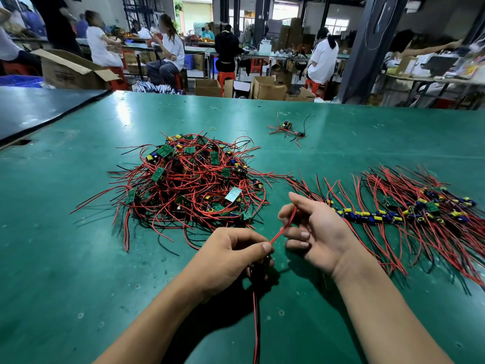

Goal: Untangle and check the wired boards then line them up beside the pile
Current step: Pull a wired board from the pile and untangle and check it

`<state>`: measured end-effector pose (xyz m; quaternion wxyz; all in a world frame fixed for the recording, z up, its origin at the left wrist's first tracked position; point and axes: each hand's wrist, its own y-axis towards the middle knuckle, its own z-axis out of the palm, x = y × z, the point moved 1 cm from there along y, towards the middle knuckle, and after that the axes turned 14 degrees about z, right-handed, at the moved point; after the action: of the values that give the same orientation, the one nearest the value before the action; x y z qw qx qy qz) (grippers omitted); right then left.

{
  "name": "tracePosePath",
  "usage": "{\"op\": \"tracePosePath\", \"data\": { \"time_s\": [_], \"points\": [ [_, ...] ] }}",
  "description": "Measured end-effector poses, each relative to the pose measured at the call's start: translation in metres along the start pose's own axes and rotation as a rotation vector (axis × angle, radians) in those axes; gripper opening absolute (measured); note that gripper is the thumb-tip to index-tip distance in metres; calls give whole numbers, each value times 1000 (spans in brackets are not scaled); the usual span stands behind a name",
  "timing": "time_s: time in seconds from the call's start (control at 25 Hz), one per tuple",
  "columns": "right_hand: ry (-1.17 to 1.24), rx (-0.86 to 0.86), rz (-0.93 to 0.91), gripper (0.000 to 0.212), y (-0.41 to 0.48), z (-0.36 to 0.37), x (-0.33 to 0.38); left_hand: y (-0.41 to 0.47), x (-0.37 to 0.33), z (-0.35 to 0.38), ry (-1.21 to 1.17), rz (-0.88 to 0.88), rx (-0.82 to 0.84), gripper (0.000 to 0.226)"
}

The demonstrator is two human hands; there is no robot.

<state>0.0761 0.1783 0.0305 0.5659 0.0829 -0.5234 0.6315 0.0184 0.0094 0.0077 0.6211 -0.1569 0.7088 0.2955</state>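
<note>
Near the middle of the bench (78, 258), the left hand (231, 254) has its grip clamped on a red wire (284, 227), and the right hand (312, 232) pinches it too. The tangled pile (189, 179) lies far left, the lined-up row (393, 214) right.

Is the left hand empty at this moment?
No, the left hand pinches a red wire that the right hand also holds.
</note>
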Motion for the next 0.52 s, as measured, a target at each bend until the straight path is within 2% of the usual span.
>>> {"op": "tracePosePath", "data": {
  "time_s": [0.08,0.16,0.24,0.32,0.44,0.52],
  "points": [
    [-19,32,27,55,-1,-2,1,-1,0,0,55,21,-4,11],
    [-145,-12,-44,55,-1,0,-1,-1,1,0,45,10,-34,12],
    [-332,-61,-124,51,2,4,-7,0,3,-1,-25,-29,-108,15],
    [-481,-30,-140,46,3,10,-16,2,5,-2,-109,-59,-163,18],
    [-535,114,-102,44,4,16,-25,2,4,-3,-220,-74,-152,21],
    [-586,49,-131,48,3,12,-22,0,2,-4,-271,-86,-126,18]
  ]
}}
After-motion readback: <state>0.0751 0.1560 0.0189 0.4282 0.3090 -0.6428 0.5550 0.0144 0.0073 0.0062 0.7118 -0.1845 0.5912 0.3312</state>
